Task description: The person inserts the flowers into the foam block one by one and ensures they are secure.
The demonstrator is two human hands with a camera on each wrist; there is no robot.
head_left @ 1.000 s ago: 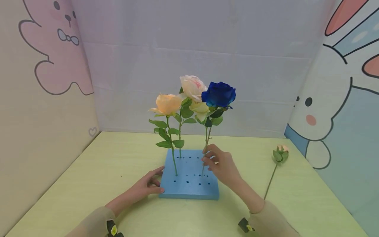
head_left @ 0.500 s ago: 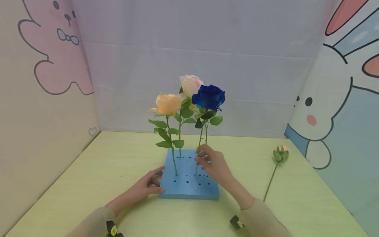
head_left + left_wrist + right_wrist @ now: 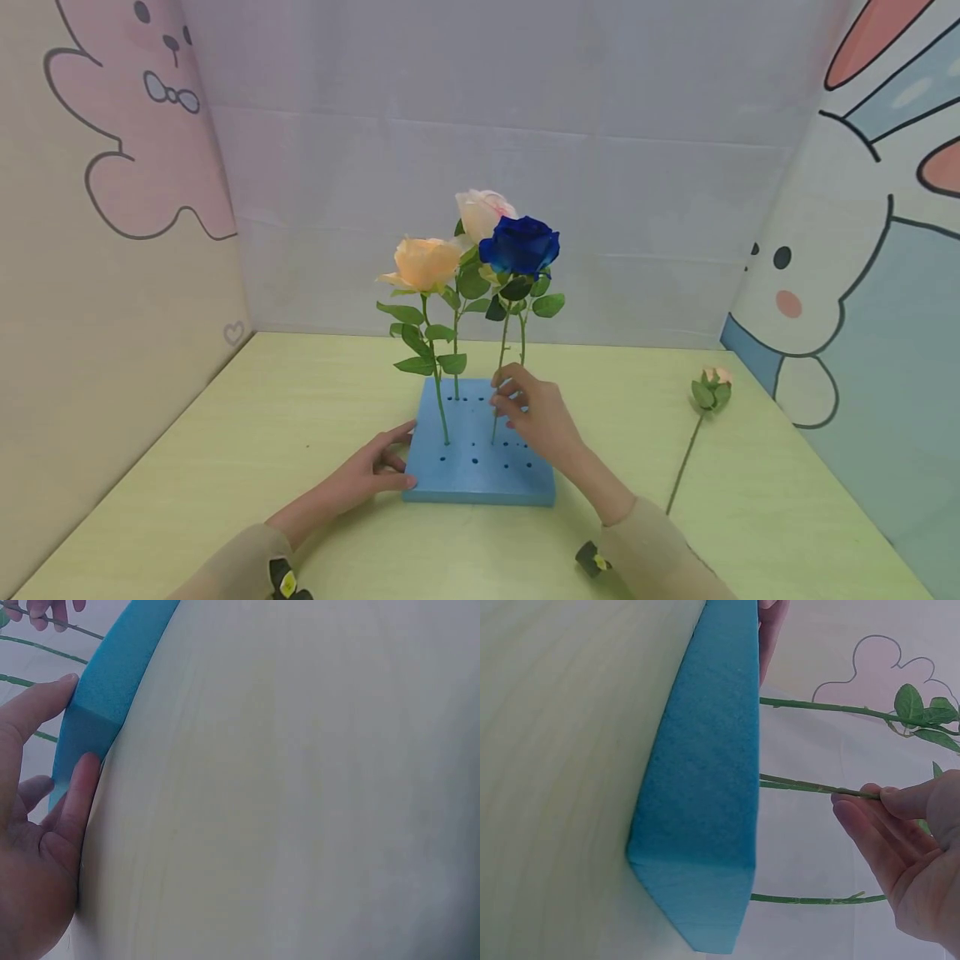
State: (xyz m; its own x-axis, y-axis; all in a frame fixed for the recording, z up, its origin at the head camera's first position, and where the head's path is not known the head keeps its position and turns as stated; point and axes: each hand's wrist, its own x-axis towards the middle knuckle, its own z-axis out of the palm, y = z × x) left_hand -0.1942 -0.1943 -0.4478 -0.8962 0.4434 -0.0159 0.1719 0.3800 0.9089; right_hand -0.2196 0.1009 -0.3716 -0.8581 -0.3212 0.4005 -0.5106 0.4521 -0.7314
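Observation:
In the head view a blue foam block (image 3: pixel 480 483) with rows of holes lies on the table. My right hand (image 3: pixel 542 417) pinches the stem of a blue rose (image 3: pixel 520 246) between thumb and fingertips, holding it nearly upright. The stem's lower end meets the block's top; whether it sits in a hole I cannot tell. My left hand (image 3: pixel 367 471) rests against the block's left side, its thumb at the front corner. In the left wrist view, fingers (image 3: pixel 88 776) touch the block's side. A peach rose (image 3: pixel 424 265) and a pink-white rose (image 3: pixel 482 213) stand in the block.
Partly hidden behind the blue rose stands another stem (image 3: pixel 522 337) with green leaves. A small peach rose (image 3: pixel 712 387) lies on the table (image 3: pixel 247 417) at the right. A pale curtain (image 3: pixel 487 100) and cartoon-printed side walls enclose the table.
My right hand has moved left with the blue rose, its stem end shifting left across the block and the bloom now covering the pale flower behind. My left hand has stayed put.

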